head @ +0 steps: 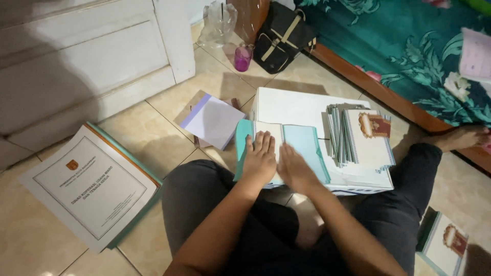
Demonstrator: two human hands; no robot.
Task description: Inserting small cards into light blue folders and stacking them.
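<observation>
The left hand [260,159] is lying flat, fingers stretched out and together, pressing on the open teal-covered booklet [302,145]. The right hand [294,168] is also spread open, palm down, resting on the booklet's middle just beside the left; neither hand is gripping anything. The booklet is sitting on the front part of a white box [291,105] that is serving as the surface, directly ahead of the person's crossed legs in dark trousers [204,194]. Just to the right of the booklet, on the same box, a stack of booklets [360,135] with a red-and-gold emblem on top is leaning slightly. On the tiled floor [153,133], a large teal-edged document [92,186] is lying to the left, and a pad of pale lilac paper [212,120] is lying beyond the left hand. Farther off, a pink cup [242,57] and a black bag [281,36] are standing near the bed [409,46] with its teal floral cover.
</observation>
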